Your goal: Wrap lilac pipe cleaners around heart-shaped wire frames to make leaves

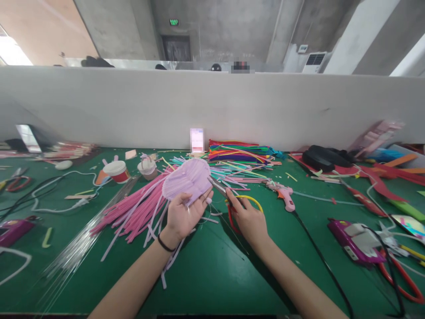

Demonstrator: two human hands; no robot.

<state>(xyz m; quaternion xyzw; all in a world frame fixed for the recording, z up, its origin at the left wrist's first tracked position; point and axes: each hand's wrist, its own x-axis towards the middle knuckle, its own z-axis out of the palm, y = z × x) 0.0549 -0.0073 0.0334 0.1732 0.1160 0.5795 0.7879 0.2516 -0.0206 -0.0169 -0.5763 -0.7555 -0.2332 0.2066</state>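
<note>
Head view: lilac rounded piece (186, 178) against the left fingers (202, 203).

1. The lobed panel (187, 178) is coloured pale lilac, finely lined.
2. The scissors (218, 186) are coloured yellow and red at the handles.
3. The loose pipe cleaners (139, 206) are coloured hot pink and lilac.
4. By the green table's (232, 288) far edge, a pipe-cleaner bundle (237, 152) is mixed in red, yellow and purple.
5. The glue gun (287, 192) is coloured pale pink and orange.

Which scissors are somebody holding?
The red-and-yellow-handled scissors in the right hand, by the lilac piece; the far-left scissors and far-right scissors lie on the green table.
</note>
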